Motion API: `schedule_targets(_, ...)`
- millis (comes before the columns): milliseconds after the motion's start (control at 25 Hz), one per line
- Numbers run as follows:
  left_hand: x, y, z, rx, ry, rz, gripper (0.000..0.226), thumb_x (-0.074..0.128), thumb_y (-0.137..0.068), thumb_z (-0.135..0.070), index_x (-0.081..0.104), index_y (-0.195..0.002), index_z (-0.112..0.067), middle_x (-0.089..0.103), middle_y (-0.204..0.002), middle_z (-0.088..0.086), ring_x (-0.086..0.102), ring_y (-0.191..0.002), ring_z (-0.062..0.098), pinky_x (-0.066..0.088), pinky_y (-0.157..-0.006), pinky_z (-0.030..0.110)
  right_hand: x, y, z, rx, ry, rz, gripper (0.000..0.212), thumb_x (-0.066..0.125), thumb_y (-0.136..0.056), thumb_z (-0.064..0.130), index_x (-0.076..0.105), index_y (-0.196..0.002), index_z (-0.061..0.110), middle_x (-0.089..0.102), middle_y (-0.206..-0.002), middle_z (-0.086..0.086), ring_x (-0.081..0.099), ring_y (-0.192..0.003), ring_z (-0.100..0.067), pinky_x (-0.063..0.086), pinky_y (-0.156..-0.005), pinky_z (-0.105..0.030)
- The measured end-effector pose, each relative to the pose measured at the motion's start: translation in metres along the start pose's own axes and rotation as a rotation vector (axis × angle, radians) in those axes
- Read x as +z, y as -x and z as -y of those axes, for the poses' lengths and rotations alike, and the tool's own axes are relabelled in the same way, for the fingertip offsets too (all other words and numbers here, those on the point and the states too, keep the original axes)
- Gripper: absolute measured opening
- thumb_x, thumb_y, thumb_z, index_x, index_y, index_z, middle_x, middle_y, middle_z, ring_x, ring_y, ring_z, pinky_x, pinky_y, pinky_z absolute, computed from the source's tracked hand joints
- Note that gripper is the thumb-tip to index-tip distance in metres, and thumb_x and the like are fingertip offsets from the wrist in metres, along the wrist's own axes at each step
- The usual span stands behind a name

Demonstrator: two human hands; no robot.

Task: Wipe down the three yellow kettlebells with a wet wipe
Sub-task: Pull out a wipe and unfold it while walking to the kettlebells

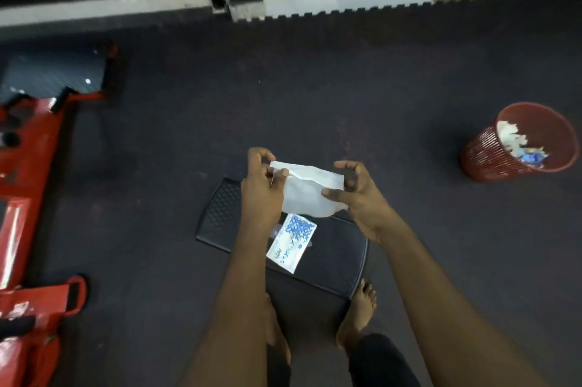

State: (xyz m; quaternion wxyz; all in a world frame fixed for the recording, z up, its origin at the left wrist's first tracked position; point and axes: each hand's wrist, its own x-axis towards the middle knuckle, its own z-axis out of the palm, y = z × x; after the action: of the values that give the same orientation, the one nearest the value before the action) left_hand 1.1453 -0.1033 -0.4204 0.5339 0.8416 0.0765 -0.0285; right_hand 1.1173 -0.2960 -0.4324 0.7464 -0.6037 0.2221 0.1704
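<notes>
The wet wipe [310, 194] is pinched at its upper left corner by the fingers [277, 175] of the left hand [261, 188], while its right edge is held between the thumb and curled fingers [349, 167] of the right hand [362, 200]. The white sheet is held partly unfolded in the air between both hands, above a black bench [220, 213]. A blue-and-white packet [291, 243] is seen lying flat on the bench, just below the wipe. A red basket [491, 163] holding scraps is set well apart on the dark floor [315, 96] to the right, and red equipment [28, 150] is seen at the left.
</notes>
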Motion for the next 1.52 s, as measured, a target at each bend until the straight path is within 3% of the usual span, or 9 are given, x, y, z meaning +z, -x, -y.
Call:
schedule_targets(160, -0.043, -0.005, -0.054, -0.076, -0.162, 0.007, 0.025, 0.074, -0.08, -0.007, 0.05, -0.086, -0.014, 0.055, -0.073, -0.001, 0.048, -0.061, 0.006, 0.038, -0.055, 0.009, 0.023, 0.028, 0.049, 0.05, 0.063, -0.222, 0.041, 0.072, -0.079, -0.005, 0.053, -0.106, 0.019, 0.064, -0.097, -0.017, 0.064, -0.075, -0.024, 0.051, -0.06, -0.033)
schedule_targets(280, -0.067, 0.003, -0.085, -0.044, -0.125, -0.061, 0.023, 0.074, -0.081, -0.007, 0.052, -0.083, -0.014, 0.056, -0.071, -0.002, 0.051, -0.061, 0.003, 0.039, -0.057, 0.005, 0.041, 0.049, 0.072, 0.03, 0.042, -0.257, 0.035, 0.07, -0.081, -0.005, 0.056, -0.11, 0.008, 0.068, -0.093, -0.017, 0.066, -0.075, -0.024, 0.053, -0.059, -0.03)
schedule_targets(400, -0.093, 0.003, -0.112, 0.024, -0.12, -0.006, 0.02, 0.071, -0.082, -0.007, 0.055, -0.083, -0.018, 0.06, -0.072, 0.003, 0.053, -0.064, 0.008, 0.045, -0.066, 0.02, 0.051, 0.066, 0.096, 0.002, 0.065, -0.246, 0.031, 0.069, -0.081, -0.008, 0.058, -0.106, 0.008, 0.067, -0.089, -0.018, 0.062, -0.071, -0.021, 0.05, -0.059, -0.031)
schedule_targets(560, -0.127, -0.001, -0.15, 0.158, -0.123, 0.099, 0.017, 0.065, -0.086, -0.003, 0.069, -0.083, -0.019, 0.068, -0.077, 0.002, 0.065, -0.073, 0.019, 0.054, -0.074, 0.035, 0.059, 0.083, 0.14, 0.137, 0.171, -0.067, 0.027, 0.062, -0.083, -0.011, 0.061, -0.104, 0.006, 0.066, -0.083, -0.012, 0.063, -0.072, -0.017, 0.055, -0.063, -0.027)
schedule_targets(760, -0.16, -0.004, -0.198, 0.262, -0.069, 0.127, 0.026, 0.062, -0.09, 0.0, 0.078, -0.091, -0.021, 0.075, -0.094, -0.008, 0.069, -0.09, 0.004, 0.055, -0.084, 0.023, 0.076, 0.098, 0.19, 0.23, 0.156, 0.14, 0.03, 0.046, -0.087, -0.009, 0.061, -0.105, 0.011, 0.062, -0.086, -0.01, 0.059, -0.072, -0.016, 0.053, -0.07, -0.028)
schedule_targets(880, -0.178, -0.009, -0.224, 0.317, -0.071, 0.123, 0.027, 0.061, -0.091, 0.0, 0.078, -0.097, -0.021, 0.075, -0.101, -0.009, 0.068, -0.098, 0.002, 0.052, -0.088, 0.018, 0.088, 0.105, 0.214, 0.134, 0.133, 0.12, 0.021, 0.052, -0.09, -0.002, 0.064, -0.101, 0.011, 0.067, -0.086, -0.006, 0.058, -0.069, -0.015, 0.052, -0.059, -0.027)
schedule_targets(1040, -0.201, -0.01, -0.246, 0.319, -0.028, 0.012, 0.025, 0.064, -0.09, -0.003, 0.078, -0.1, -0.021, 0.075, -0.099, -0.01, 0.067, -0.094, -0.002, 0.048, -0.08, 0.006, 0.098, 0.112, 0.246, -0.1, 0.063, -0.095, 0.024, 0.052, -0.086, -0.007, 0.064, -0.09, 0.014, 0.066, -0.077, -0.008, 0.057, -0.054, -0.012, 0.045, -0.045, -0.023)
schedule_targets(1280, -0.217, -0.007, -0.274, 0.353, 0.044, -0.039, 0.022, 0.066, -0.088, -0.005, 0.078, -0.1, -0.018, 0.076, -0.096, -0.008, 0.069, -0.085, -0.001, 0.05, -0.078, 0.01, 0.108, 0.12, 0.284, -0.264, -0.037, -0.124, 0.022, 0.047, -0.091, -0.007, 0.054, -0.092, 0.014, 0.064, -0.076, -0.006, 0.069, -0.069, -0.023, 0.056, -0.072, -0.038)
schedule_targets(1520, -0.227, -0.003, -0.309, 0.358, 0.111, -0.029, 0.02, 0.066, -0.088, -0.006, 0.078, -0.097, -0.018, 0.076, -0.094, -0.006, 0.071, -0.082, 0.001, 0.053, -0.065, 0.011, 0.126, 0.125, 0.288, -0.291, 0.2, 0.049, 0.033, 0.076, -0.079, 0.016, 0.064, -0.11, 0.021, 0.065, -0.106, -0.002, 0.064, -0.096, -0.015, 0.05, -0.077, -0.035)
